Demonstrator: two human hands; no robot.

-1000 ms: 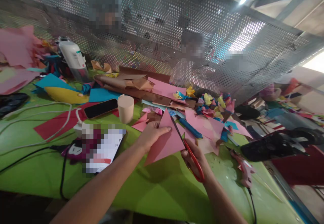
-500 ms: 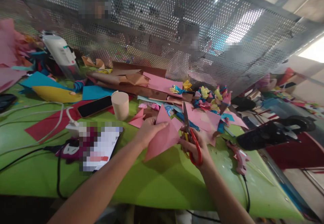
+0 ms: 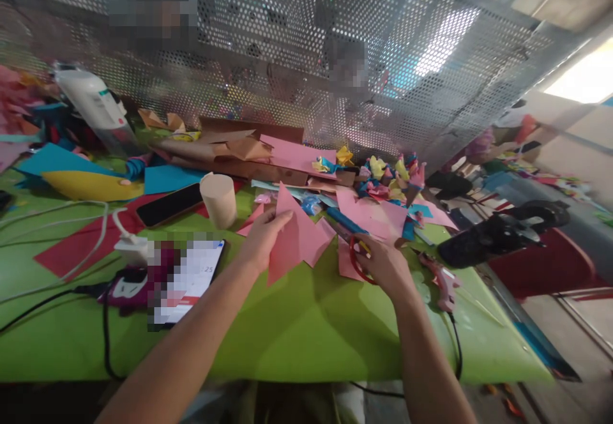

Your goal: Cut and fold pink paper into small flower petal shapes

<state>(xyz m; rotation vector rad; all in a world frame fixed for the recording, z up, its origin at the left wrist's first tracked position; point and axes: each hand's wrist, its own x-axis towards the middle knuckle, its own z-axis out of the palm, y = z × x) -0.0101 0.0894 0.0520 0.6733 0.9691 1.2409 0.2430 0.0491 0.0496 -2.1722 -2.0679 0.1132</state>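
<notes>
My left hand [image 3: 268,232] pinches a pink sheet of paper [image 3: 290,242], thumb on its near face, and holds it up above the green table. The sheet comes to a point at the top and looks folded. To the right, low over the tabletop, my right hand [image 3: 385,267] is closed on the scissors [image 3: 355,259] by their red and yellow handles. Their blades point away to the upper left, near a blue paper strip [image 3: 348,221]. More pink paper [image 3: 348,261] lies beneath the scissors. My fingertips are partly hidden there.
A cardboard tube [image 3: 219,200], a dark phone [image 3: 170,205] and a lit phone [image 3: 194,283] are on the left, with a power strip [image 3: 129,287] and cables. A pink glue gun [image 3: 445,283] and a black bottle [image 3: 483,239] stand right. Paper flowers [image 3: 376,178] line the back.
My right hand has lowered the scissors, and their blades have swung from upright down toward the table. The pink paper stays in my left hand, slightly turned. The view has shifted a little.
</notes>
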